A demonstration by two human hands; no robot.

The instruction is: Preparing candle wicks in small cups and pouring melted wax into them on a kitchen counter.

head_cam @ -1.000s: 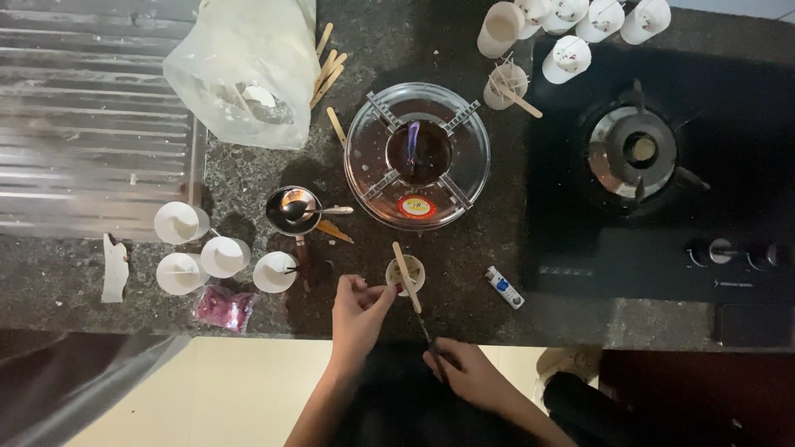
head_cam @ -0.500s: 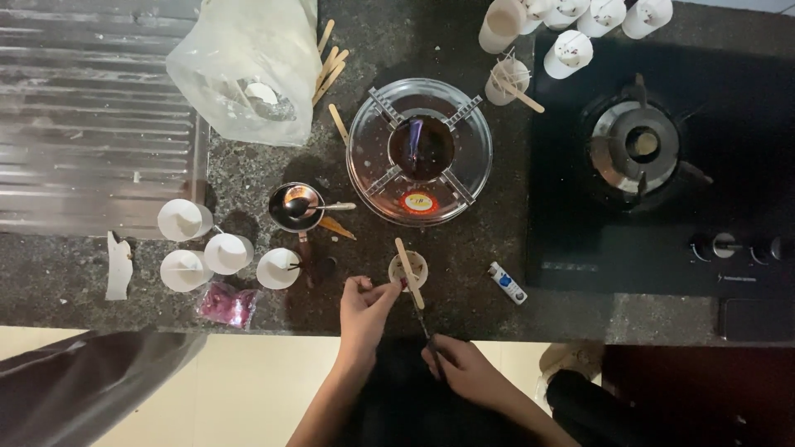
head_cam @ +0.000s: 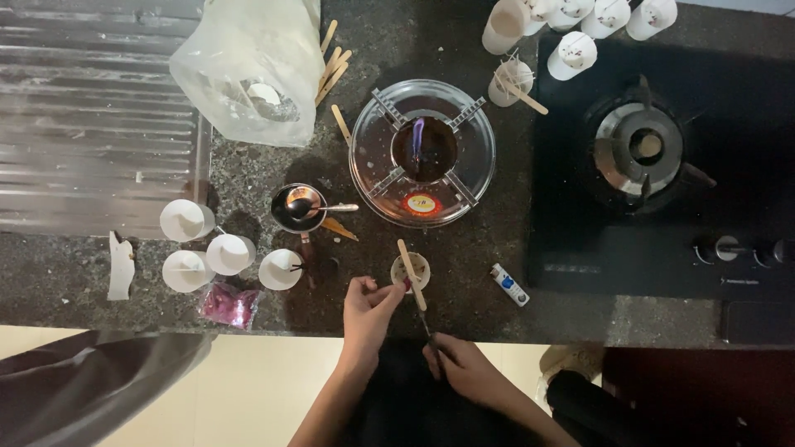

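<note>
The left hand [head_cam: 369,308] pinches the near end of a flat wooden craft stick [head_cam: 411,275] between thumb and fingertips; the stick lies tilted across the rim of a small white cup [head_cam: 411,271] on the dark granite counter [head_cam: 464,273], at six o'clock from the glass-ringed burner [head_cam: 422,152] with its small blue flame. The right hand [head_cam: 460,368], at five o'clock from the cup, closes around a thin dark tool [head_cam: 426,327] whose kind I cannot tell. A lighter [head_cam: 508,284] lies at three o'clock from the cup, near it; four white cups [head_cam: 217,253] cluster at nine o'clock.
</note>
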